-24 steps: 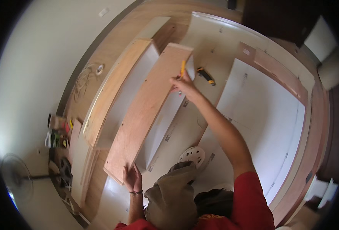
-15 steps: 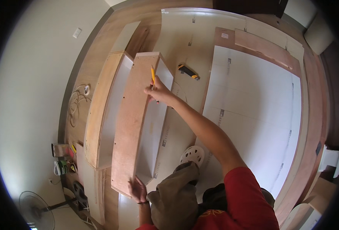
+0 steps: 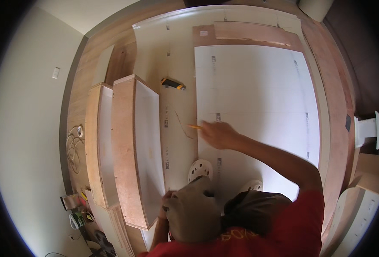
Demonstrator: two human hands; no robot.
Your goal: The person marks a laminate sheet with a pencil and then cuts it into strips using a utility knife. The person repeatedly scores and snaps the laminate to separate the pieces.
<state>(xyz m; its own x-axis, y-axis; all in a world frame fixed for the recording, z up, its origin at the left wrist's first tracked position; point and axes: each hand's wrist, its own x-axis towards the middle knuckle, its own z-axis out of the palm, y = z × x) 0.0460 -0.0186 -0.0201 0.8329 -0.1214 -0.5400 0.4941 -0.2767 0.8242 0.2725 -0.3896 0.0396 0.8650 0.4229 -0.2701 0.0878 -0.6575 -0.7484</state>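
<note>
My right hand is closed around a yellow pencil, held over the left edge of a large white sheet. My left hand is beside my knee, near the close end of a long wooden box; my trouser leg covers part of it and its fingers are mostly hidden. That box stands on its side, with bare wood outside and white inside. Another similar box stands just left of it. A black and yellow utility knife lies on the pale floor covering beyond the pencil.
A wooden strip lies across the far end of the white sheet. Coiled cord and a roll of tape are by the left wall. Tools and a green-and-white container sit at the lower left. My white clogs stand between box and sheet.
My right hand has moved off the box to the right, carrying the pencil over the sheet. My left hand has come away from the box's near corner toward my knee. The view has shifted rightward.
</note>
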